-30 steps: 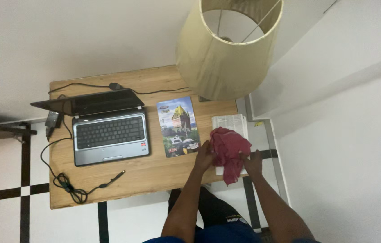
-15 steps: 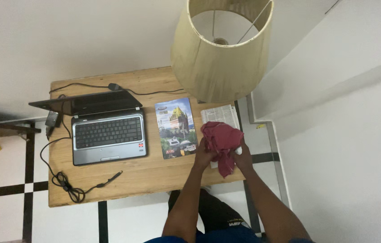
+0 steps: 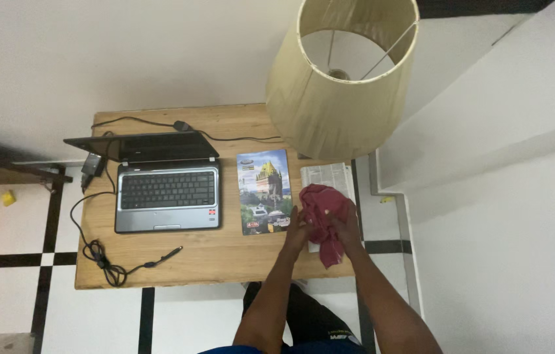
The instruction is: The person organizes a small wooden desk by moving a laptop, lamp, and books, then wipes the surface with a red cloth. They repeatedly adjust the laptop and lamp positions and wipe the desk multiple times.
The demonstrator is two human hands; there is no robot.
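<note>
Red cloth (image 3: 320, 211) near table edge (image 3: 212, 278)

One laptop (image 3: 167, 195), one magazine (image 3: 264, 191), one cloth (image 3: 321, 216), one lampshade (image 3: 340, 75)

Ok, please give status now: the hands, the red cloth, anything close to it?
Left hand and right hand both gripping red cloth. Cloth bunched above printed paper at desk right end. Magazine just left, lampshade overhead.

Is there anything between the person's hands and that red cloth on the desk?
Nothing visible. Both the left hand and the right hand already grip the red cloth directly, bunched over the newspaper beside the magazine.
</note>
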